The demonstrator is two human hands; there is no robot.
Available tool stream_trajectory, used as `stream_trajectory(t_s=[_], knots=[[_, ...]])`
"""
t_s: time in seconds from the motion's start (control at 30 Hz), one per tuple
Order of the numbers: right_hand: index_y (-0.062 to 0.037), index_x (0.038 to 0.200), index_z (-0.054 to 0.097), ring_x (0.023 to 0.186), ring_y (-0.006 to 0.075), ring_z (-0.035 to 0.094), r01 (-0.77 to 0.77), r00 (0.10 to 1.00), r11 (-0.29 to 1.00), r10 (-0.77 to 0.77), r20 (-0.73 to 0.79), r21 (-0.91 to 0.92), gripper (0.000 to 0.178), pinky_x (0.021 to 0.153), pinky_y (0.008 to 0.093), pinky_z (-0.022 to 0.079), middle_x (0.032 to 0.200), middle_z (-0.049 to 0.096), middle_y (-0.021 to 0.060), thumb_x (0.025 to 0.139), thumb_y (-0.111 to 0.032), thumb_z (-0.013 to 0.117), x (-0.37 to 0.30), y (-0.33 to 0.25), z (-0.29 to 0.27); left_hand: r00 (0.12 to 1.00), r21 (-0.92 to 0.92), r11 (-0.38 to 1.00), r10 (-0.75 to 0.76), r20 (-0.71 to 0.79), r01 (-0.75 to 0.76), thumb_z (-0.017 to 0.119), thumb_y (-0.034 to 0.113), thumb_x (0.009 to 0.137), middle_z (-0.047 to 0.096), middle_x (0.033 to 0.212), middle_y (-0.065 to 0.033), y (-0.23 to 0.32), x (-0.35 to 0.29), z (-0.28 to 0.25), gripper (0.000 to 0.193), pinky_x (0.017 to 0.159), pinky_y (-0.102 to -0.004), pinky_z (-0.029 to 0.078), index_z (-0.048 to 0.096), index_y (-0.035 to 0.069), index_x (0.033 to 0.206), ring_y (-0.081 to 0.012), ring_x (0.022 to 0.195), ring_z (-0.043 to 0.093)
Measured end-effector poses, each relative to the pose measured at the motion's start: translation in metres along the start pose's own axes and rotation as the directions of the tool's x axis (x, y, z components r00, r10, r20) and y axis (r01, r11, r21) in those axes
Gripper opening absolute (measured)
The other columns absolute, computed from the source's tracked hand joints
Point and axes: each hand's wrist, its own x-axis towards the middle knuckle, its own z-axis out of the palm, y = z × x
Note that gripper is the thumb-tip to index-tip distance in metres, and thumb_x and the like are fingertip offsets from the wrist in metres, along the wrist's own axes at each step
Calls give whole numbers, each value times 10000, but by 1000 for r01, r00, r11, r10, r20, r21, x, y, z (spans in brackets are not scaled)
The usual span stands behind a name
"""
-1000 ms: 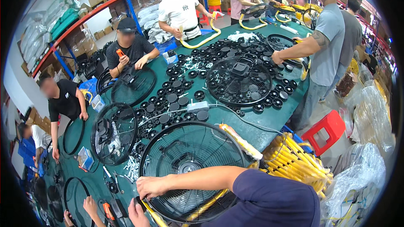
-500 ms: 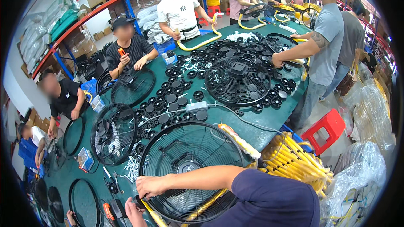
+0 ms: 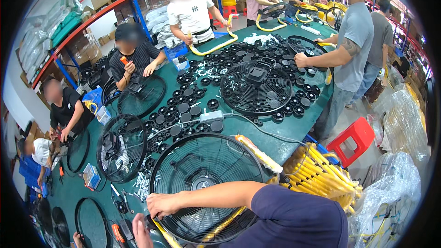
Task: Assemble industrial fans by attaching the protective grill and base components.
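A large round fan [image 3: 206, 156] with a black wire guard lies in front of me, and a yellow tube [image 3: 166, 235] shows at its near left edge. Across the guard reaches my right arm. My right hand [image 3: 163, 205] is closed at the guard's left rim, its fingers curled down; what they grip is hidden. Just below those fingers sits a small dark round piece, perhaps a knob [image 3: 149, 222]. My left hand [image 3: 141, 232] is beside that piece, fingers stretched up and apart, holding nothing.
Loose black knobs [image 3: 183, 108] and white screws [image 3: 143, 181] cover much of the green table. More fans [image 3: 257, 82] lie around. A grey cable with a box [image 3: 211, 117] crosses beyond mine. Yellow tubes [image 3: 317, 172] and a red stool [image 3: 351, 141] are right. Several co-workers stand around.
My left hand has shifted slightly left, away from the dark round piece, with its fingers more upright. My right hand stays at the fan's rim. The whole view has shifted a little.
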Motion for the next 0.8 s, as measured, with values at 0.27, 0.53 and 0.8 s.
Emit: stream_trajectory(t_s=[0.27, 0.53, 0.8], knots=[[-104, 949, 747, 1032, 276, 572, -13, 998, 1000, 14, 56, -4, 241, 1036, 453, 361, 919, 668, 36, 765, -257, 776, 1, 3, 3, 995, 246, 965, -98, 28, 88, 548, 235, 1063, 570, 1408, -145, 45, -21, 35, 476, 1060, -397, 450, 480, -44, 1442, -260, 1273, 548], [-137, 941, 776, 1009, 260, 569, 3, 999, 999, -4, -34, -37, 237, 968, 431, 388, 909, 674, 15, 742, -265, 781, -8, 8, 3, 991, 134, 987, -104, 79, 93, 676, 149, 960, 604, 1318, -128, 27, 6, 13, 502, 1024, -360, 465, 513, -25, 1401, -234, 1205, 585], [-88, 903, 737, 1040, 270, 563, -11, 1000, 1000, 11, 25, -10, 225, 1009, 442, 367, 922, 670, 42, 772, -268, 774, -3, 6, 2, 939, 355, 905, -305, 161, 233, 672, 388, 970, 579, 1367, -119, 9, 26, -21, 527, 963, -436, 534, 535, 29, 1331, -238, 1222, 598]])
